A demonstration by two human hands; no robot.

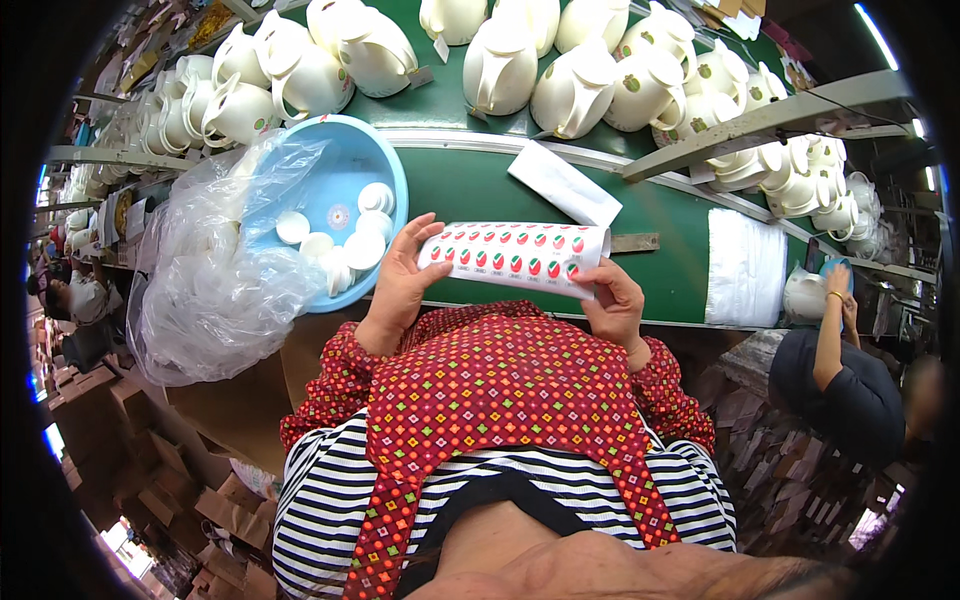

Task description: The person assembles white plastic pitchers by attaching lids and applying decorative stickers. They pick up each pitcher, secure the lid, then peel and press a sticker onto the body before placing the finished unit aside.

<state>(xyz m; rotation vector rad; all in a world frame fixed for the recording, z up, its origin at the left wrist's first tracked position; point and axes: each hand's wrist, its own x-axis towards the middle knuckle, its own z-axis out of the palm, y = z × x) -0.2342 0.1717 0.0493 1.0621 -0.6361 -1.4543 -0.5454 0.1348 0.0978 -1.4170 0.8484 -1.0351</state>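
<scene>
Between my two hands is a curved white sticker sheet (pixel 510 253) with rows of small red and green labels. My left hand (pixel 405 272) grips its left end, thumb in front and fingers behind. At the lower right corner, my right hand (pixel 615 300) pinches the sheet between thumb and fingers. A light blue basin (pixel 395 165) stands left of my left hand, with several round white lids (pixel 362 245) inside. Clear plastic bags (pixel 215 270) hang over the basin's left side. Just beyond the sheet lies a folded white paper strip (pixel 565 183) on the green workbench (pixel 450 180).
Many cream-white jugs (pixel 500 65) stand in rows along the far side. A metal beam (pixel 770 120) crosses at right, above a stack of white plastic bags (pixel 745 265). A co-worker (pixel 835 385) handles a jug at far right. Cardboard boxes (pixel 110 420) fill the lower left.
</scene>
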